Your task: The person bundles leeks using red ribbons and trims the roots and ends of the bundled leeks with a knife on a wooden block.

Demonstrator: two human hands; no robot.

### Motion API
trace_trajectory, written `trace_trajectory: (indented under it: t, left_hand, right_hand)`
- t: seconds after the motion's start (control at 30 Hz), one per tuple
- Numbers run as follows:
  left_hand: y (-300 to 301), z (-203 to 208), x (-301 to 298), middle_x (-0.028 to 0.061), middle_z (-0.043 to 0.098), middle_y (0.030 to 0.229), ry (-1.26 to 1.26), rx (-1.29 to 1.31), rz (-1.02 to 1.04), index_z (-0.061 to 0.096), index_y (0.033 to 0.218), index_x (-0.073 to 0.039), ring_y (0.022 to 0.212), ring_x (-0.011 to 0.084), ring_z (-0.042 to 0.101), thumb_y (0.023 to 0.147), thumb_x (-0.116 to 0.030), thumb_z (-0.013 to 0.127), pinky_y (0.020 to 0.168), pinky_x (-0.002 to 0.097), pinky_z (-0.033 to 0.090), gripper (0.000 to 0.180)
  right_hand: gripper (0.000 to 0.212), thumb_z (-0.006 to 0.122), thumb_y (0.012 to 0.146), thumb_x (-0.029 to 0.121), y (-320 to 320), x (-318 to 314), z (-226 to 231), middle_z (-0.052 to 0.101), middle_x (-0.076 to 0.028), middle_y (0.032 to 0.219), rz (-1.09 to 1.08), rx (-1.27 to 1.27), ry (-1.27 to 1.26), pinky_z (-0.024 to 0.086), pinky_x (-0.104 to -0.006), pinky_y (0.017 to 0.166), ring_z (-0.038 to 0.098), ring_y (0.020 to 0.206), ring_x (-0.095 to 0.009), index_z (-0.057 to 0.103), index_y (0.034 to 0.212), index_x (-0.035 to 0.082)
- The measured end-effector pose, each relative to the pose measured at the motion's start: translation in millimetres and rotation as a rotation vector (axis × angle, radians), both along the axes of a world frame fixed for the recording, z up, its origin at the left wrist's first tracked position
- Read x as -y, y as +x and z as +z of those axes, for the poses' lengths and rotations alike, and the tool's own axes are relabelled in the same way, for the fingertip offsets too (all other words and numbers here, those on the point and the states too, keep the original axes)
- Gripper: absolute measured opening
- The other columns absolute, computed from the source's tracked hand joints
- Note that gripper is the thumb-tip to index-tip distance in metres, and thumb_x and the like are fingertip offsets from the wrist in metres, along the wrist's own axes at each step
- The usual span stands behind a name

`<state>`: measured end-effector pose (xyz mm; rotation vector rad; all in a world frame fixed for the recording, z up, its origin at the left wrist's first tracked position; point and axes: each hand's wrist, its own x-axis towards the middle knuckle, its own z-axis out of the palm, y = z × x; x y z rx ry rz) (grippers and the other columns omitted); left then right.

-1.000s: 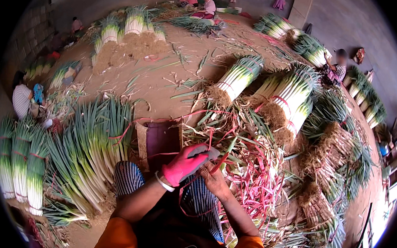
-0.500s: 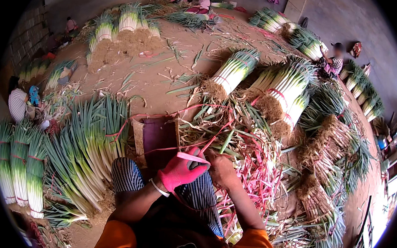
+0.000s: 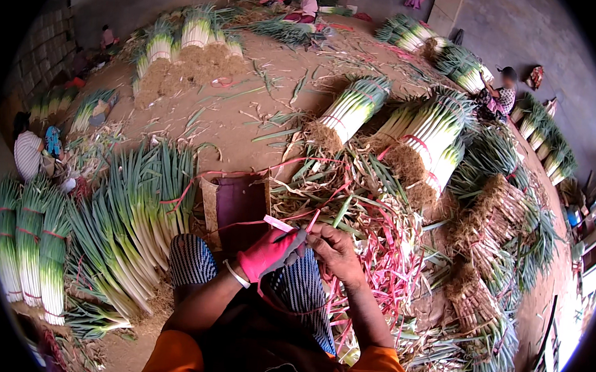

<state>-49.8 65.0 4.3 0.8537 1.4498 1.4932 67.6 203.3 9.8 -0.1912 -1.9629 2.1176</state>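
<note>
My left hand (image 3: 271, 252), in a red glove, pinches a pink plastic strip (image 3: 281, 224) over my lap. My bare right hand (image 3: 336, 250) is closed on the same strip right beside it, the fingers of both hands touching. More red and pink strips (image 3: 382, 258) lie tangled in a heap of green onion trimmings just right of my hands. A flat purple-lined cardboard piece (image 3: 240, 203) lies on the ground just ahead of my left knee.
Loose green onions (image 3: 138, 204) fan out on the ground at my left, with tied bundles (image 3: 28, 246) beyond. Big tied bundles (image 3: 422, 135) stand ahead and at the right. Other people (image 3: 498, 95) sit at work at the far edges.
Both hands have drawn closer to my body and come together over my lap, pulling the pink strip up between them.
</note>
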Motion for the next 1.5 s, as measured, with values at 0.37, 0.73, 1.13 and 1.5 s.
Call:
trace_trajectory:
  t: [0.37, 0.73, 1.13, 1.5]
  left_hand:
    - [-4.1, 10.5, 16.8, 0.0018, 0.055, 0.065, -0.170, 0.169, -0.107, 0.056, 0.087, -0.006, 0.041, 0.0050, 0.032, 0.096, -0.054, 0.023, 0.037, 0.0182, 0.025, 0.059]
    - [-5.3, -14.4, 17.6, 0.0016, 0.062, 0.071, -0.115, 0.152, 0.015, 0.057, 0.095, -0.005, 0.043, 0.0050, 0.046, 0.090, -0.018, 0.051, 0.037, 0.0178, 0.033, 0.015]
    - [5.0, -19.2, 15.1, 0.0151, 0.065, 0.082, -0.067, -0.811, 0.061, 0.064, 0.099, -0.008, 0.076, 0.0348, 0.062, 0.086, -0.022, 0.057, 0.064, 0.0405, 0.049, 0.020]
    - [-2.2, -26.4, 15.3, 0.0115, 0.064, 0.079, -0.156, -0.359, 0.001, 0.062, 0.097, -0.004, 0.074, 0.0299, 0.063, 0.086, -0.018, 0.055, 0.066, 0.0372, 0.049, 0.019]
  right_hand:
    - [0.014, 0.063, 0.078, 0.005, -5.4, 6.9, -18.3, 0.055, -0.011, 0.074, -0.373, -0.238, 0.987, 0.047, -0.0347, 0.054, 0.058, 0.061, -0.027, 0.064, 0.092, 0.006]
    - [0.032, 0.055, 0.077, 0.006, 3.3, 16.1, -5.5, 0.057, -0.012, 0.101, -0.146, -0.067, 1.229, 0.051, -0.0385, 0.069, 0.060, 0.086, -0.029, 0.061, 0.108, 0.006]
    - [0.019, 0.063, 0.084, 0.011, -34.3, -20.6, -9.9, 0.064, -0.010, 0.086, 0.166, -0.004, 0.450, 0.048, -0.0291, 0.069, 0.060, 0.078, -0.017, 0.062, 0.096, -0.003]
    - [0.006, 0.052, 0.092, 0.006, -7.7, 41.7, 21.2, 0.064, -0.009, 0.080, -0.442, -0.386, -0.015, 0.052, -0.0267, 0.064, 0.063, 0.066, -0.013, 0.054, 0.090, 0.000]
